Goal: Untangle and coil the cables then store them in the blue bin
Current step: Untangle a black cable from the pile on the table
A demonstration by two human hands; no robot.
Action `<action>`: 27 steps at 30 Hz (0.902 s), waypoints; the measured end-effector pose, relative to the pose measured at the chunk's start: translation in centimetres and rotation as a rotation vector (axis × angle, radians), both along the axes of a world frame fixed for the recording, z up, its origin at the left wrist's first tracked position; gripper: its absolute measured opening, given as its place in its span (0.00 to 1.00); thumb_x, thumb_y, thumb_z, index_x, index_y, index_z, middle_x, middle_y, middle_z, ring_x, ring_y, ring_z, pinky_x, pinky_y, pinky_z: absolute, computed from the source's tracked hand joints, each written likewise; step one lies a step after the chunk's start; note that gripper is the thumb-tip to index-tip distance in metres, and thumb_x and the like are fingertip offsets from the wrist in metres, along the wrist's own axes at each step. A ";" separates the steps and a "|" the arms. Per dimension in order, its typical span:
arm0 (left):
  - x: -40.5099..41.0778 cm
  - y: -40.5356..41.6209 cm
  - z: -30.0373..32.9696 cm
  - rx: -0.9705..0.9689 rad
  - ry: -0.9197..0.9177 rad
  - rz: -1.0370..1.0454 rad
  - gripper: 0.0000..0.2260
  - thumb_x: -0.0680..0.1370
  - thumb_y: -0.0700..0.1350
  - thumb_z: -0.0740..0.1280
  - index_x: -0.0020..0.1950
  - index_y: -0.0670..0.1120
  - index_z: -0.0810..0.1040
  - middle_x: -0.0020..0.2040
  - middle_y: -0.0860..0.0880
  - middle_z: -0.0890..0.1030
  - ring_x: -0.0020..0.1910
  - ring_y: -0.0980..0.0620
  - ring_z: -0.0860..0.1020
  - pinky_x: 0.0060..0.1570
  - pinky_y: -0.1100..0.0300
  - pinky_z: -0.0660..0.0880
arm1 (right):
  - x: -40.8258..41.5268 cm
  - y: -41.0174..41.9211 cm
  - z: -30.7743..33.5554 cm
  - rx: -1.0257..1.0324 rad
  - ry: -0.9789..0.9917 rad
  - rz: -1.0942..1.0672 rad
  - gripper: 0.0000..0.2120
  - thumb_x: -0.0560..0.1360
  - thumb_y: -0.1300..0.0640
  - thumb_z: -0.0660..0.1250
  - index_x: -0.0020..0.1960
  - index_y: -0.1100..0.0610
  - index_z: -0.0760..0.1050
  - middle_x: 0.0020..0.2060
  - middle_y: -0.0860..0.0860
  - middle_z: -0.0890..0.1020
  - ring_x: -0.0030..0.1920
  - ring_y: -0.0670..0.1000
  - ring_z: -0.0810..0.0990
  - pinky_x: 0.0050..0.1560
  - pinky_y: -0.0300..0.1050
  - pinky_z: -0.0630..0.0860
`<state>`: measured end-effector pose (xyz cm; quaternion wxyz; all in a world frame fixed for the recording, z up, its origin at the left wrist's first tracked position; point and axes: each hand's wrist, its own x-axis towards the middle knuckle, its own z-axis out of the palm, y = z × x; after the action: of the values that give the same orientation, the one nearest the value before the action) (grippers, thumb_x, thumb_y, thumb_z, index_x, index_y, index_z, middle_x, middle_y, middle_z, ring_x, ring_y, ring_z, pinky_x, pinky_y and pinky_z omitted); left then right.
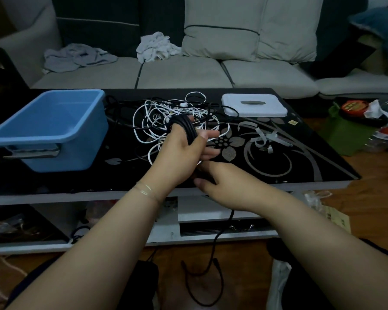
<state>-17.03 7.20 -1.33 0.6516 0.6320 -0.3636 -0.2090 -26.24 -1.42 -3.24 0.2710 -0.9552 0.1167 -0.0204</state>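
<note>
A black cable [185, 126] is wound in several loops around my left hand [179, 153], whose fingers stretch out to the right above the table. My right hand [220, 182] sits just below it at the table's front edge and pinches the same cable, whose loose end [213, 249] hangs down to the floor. Behind my hands lies a tangle of white cables [166, 113] mixed with other black ones [119, 108]. The blue bin [52, 128] stands on the left of the table with nothing visible inside.
The black glass table [278, 157] has a floral pattern and a white lidded box [253, 105] at its back right. A sofa with crumpled cloths runs behind. A green stool with clutter stands on the floor at the right. Shelves sit under the table.
</note>
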 end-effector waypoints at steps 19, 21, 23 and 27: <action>-0.1 0.8 0.5 0.332 -0.236 -0.253 0.32 0.71 0.71 0.47 0.37 0.47 0.78 0.29 0.43 0.79 0.29 0.44 0.78 0.34 0.59 0.76 | -0.9 -2.9 2.4 0.263 -0.251 -0.011 0.05 0.76 0.55 0.68 0.46 0.57 0.76 0.36 0.49 0.83 0.42 0.45 0.80 0.51 0.47 0.75; 0.2 0.6 0.4 0.357 -0.255 -0.282 0.32 0.70 0.72 0.53 0.33 0.45 0.78 0.26 0.44 0.77 0.23 0.49 0.74 0.29 0.62 0.73 | -0.9 -3.5 2.1 0.305 -0.292 -0.004 0.04 0.75 0.57 0.69 0.43 0.55 0.75 0.37 0.50 0.83 0.43 0.45 0.80 0.50 0.48 0.75; 0.2 0.5 0.4 0.365 -0.232 -0.307 0.26 0.74 0.65 0.63 0.37 0.41 0.76 0.25 0.46 0.76 0.21 0.53 0.71 0.25 0.65 0.67 | -1.0 -3.9 2.2 0.323 -0.330 0.011 0.08 0.75 0.62 0.68 0.41 0.51 0.74 0.36 0.47 0.80 0.40 0.42 0.77 0.46 0.42 0.73; 0.1 0.4 0.4 0.325 -0.144 -0.362 0.08 0.77 0.44 0.69 0.39 0.47 0.75 0.25 0.47 0.77 0.19 0.55 0.67 0.21 0.66 0.63 | -1.1 -5.0 2.4 0.367 -0.430 -0.025 0.09 0.74 0.60 0.70 0.44 0.48 0.73 0.37 0.47 0.79 0.40 0.41 0.76 0.47 0.40 0.73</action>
<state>-16.91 7.60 -0.92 0.4659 0.6663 -0.4781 -0.3323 -27.36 -6.41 -0.87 0.4578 -0.8624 0.0703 -0.2043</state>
